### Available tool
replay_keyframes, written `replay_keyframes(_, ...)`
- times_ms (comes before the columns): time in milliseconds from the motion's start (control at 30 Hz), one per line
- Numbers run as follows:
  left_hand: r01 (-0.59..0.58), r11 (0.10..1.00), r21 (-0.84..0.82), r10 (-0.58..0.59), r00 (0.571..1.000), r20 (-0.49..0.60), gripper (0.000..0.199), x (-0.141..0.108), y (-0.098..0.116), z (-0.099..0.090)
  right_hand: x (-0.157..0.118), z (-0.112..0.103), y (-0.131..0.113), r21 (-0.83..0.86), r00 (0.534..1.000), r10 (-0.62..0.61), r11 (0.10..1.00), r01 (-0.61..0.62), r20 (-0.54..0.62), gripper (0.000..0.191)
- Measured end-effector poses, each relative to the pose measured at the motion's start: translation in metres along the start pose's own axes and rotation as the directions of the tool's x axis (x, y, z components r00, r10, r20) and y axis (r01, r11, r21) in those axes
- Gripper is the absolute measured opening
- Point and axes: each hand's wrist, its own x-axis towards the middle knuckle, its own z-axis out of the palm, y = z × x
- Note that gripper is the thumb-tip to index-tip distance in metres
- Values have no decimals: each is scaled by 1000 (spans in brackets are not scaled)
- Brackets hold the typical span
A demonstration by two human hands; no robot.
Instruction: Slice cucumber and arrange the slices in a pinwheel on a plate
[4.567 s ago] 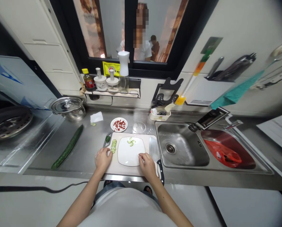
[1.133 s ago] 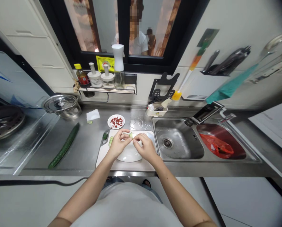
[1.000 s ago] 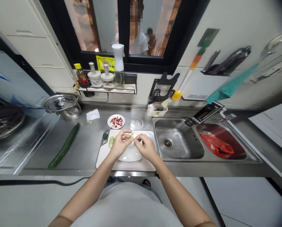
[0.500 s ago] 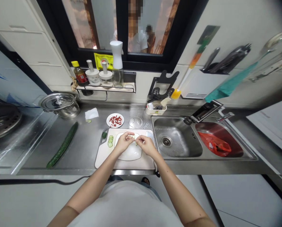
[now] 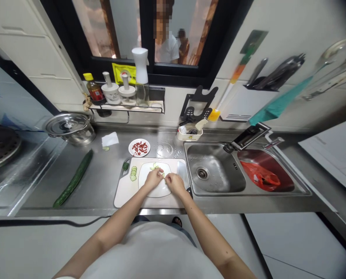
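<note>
Over a white square plate (image 5: 158, 192), my left hand (image 5: 153, 180) and my right hand (image 5: 175, 183) meet with fingertips closed on a small pale-green cucumber slice (image 5: 163, 175). The fingers hide most of that slice. At the plate's far side lie several thin cucumber slices (image 5: 154, 166), partly behind my left hand. The plate rests on a cutting board (image 5: 121, 198). Left of the plate, a short row of cucumber slices (image 5: 133, 173) and a dark green cucumber end (image 5: 125, 166) lie on the board. A knife (image 5: 182, 171) lies at its right edge.
A whole cucumber (image 5: 74, 180) and a lidded steel pot (image 5: 71, 130) are to the left. Behind the board stands a plate of red pieces (image 5: 140, 147), near a white paper (image 5: 110, 139). A double sink (image 5: 216, 170) with a red bag (image 5: 260, 176) is at right.
Both hands have come lower and nearer on the plate, uncovering the slices at its far side. The right hand has moved in front of the knife handle. The whole view has shifted slightly.
</note>
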Motion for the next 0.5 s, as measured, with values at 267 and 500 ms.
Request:
replay_keyframes(267, -167, 930, 327, 170, 985, 19, 25, -9, 5, -2, -10, 13, 3, -157, 993, -71, 986, 55, -99, 25)
replay_keyframes(500, -192, 892, 409, 186, 981, 55, 26, -12, -2, 0, -27, 22, 4, -280, 990, -124, 955, 100, -72, 28)
